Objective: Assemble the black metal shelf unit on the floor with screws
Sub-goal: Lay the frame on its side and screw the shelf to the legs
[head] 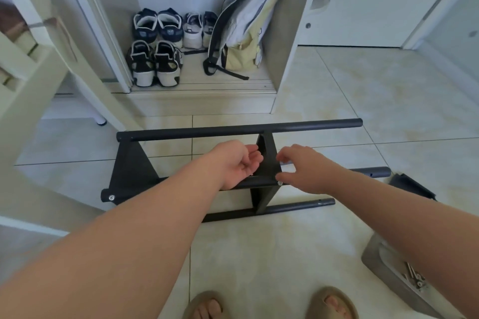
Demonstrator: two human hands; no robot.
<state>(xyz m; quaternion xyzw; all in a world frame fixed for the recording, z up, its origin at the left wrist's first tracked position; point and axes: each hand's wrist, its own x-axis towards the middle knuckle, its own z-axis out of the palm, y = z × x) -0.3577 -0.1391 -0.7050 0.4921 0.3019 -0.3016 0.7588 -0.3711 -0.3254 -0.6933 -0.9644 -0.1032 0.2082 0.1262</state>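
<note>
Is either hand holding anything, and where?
Right hand pinches the middle panel at its right edge, above a screw. Left hand curls beside it; contents unclear.

No writing, label, brand name or number could be read anywhere in the view. The small heel patches on the dark sneakers (pixel 145 27) were too blurred to make out.
</note>
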